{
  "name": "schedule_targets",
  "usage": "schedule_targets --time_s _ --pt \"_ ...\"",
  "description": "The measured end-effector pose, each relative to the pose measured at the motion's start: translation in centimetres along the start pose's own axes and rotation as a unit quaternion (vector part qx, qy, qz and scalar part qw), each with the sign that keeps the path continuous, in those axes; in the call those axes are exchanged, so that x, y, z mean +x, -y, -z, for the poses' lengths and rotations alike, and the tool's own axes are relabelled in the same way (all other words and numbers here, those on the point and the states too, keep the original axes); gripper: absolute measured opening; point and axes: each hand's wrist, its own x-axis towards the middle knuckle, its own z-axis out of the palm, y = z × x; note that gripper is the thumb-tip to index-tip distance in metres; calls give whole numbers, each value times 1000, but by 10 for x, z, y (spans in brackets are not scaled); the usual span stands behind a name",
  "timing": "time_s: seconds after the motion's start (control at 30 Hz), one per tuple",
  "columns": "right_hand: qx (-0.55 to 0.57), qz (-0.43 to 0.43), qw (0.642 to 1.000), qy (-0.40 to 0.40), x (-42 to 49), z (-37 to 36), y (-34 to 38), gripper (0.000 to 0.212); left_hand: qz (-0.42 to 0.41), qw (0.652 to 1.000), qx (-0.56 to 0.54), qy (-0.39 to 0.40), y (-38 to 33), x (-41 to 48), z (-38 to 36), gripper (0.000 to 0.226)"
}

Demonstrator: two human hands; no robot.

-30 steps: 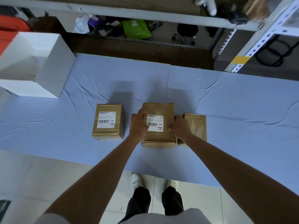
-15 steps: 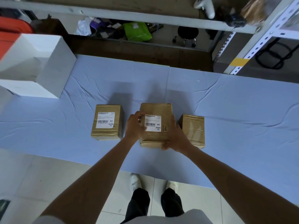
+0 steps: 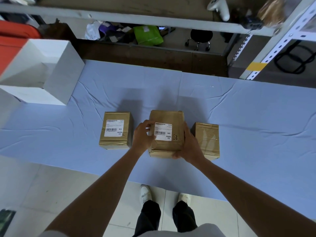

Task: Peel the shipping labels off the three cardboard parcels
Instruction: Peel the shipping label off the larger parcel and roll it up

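Three brown cardboard parcels sit in a row on the blue-covered table (image 3: 256, 117). The left parcel (image 3: 116, 142) carries a white shipping label (image 3: 114, 128) on top. The middle parcel (image 3: 166, 117) has its own white label (image 3: 163, 133). My left hand (image 3: 142, 135) rests on its left side, with fingertips at the label's left edge. My right hand (image 3: 189, 144) grips the parcel's right side and near corner. The right parcel (image 3: 207, 141) shows tape on top and no label that I can see.
A large white open box (image 3: 39, 72) stands at the table's far left. Behind the table are metal shelving (image 3: 282, 38), a green bag (image 3: 147, 35), a black stool (image 3: 201, 36) and clutter. The table's near edge runs just below the parcels.
My right hand slid from the middle parcel's top right down to its right side and near corner. My left fingers shifted to the label's left edge. The parcel turned slightly.
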Motion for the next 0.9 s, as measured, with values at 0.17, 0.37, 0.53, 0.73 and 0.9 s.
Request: schedule_targets --time_s 0.17,0.37,0.53,0.73,0.9 --pt "63 -11 998 11 2 5 -5 127 9 1000 2 1 3 3 0 52" --pt "79 -22 997 8 4 5 -8 125 16 1000 4 1 5 4 -2 54" --pt "82 -19 996 13 2 7 -8 127 13 1000 12 7 6 6 -2 53" --pt "57 -19 998 7 1 7 -6 125 16 1000 10 11 7 9 -2 52" --pt "39 -22 999 11 1 8 -3 127 -1 999 50 5 8 8 -3 50"
